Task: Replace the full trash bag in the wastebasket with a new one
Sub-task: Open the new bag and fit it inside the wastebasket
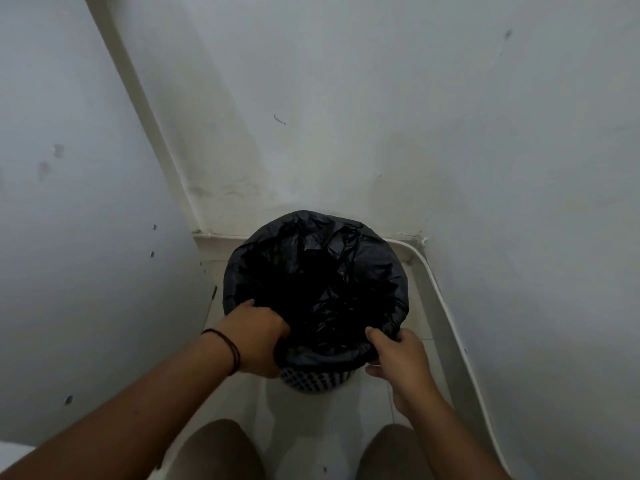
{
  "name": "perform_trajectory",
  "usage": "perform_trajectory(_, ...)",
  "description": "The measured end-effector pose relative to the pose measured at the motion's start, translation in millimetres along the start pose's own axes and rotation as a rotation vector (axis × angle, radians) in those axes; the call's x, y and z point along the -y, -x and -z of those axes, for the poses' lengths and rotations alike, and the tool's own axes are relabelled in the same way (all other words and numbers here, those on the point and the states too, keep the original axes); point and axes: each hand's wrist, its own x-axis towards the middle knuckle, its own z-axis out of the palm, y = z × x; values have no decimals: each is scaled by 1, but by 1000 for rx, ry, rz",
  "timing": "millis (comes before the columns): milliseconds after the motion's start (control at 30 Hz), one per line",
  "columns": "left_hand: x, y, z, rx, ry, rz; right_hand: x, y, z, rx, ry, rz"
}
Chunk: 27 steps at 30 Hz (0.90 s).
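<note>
Left hand [258,336], dark cord at the wrist, curled over the near-left rim, fingers gripping the bag [311,282]. Right hand [398,355] at the near-right rim, thumb on top, fingers beneath, pinching the bag's folded edge. Both forearms reaching forward and down. Black, crinkled, glossy bag lining the perforated basket [313,381], stretched over its rim, standing on the floor in the corner of white walls [381,116].

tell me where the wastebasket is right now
In the head view the wastebasket stands on the floor in the wall corner, centre frame, lined with a black bag.
</note>
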Motion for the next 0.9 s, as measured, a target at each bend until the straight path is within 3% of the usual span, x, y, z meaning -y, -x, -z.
perform_trajectory(333, -24, 18, -18, -84, 197, -187, 14, -8, 57, -11, 186, -33)
perform_trajectory(400, -28, 15, -14, -97, 314, -168, 20, -5, 59, -47, 355, 13)
perform_trajectory(433, -27, 10, -9, -88, 384, -140, 23, -5, 58, -133, 558, 117)
perform_trajectory(500, -24, -3, 0, -25, 455, -69, 30, 0, 49, -372, 971, 508)
perform_trajectory(533, -23, -11, 4, 33, 430, -47, 37, 5, 38, -370, 1059, 691)
perform_trajectory(600, -25, -26, 6, 200, 296, -55, 46, 12, 13, -51, 1186, 786)
perform_trajectory(667, -27, -41, 1, 385, 271, -130, 44, 6, -9, 340, 1393, 570)
perform_trajectory(767, -28, -61, -13, 553, 316, -205, 37, -20, -30, 733, 1719, 187)
perform_trajectory(833, -29, -73, -24, 659, 260, -224, 24, -42, -39, 976, 1736, 77)
perform_trajectory(900, -28, -81, -32, 735, 228, -237, 6, -61, -43, 1118, 1808, 48)
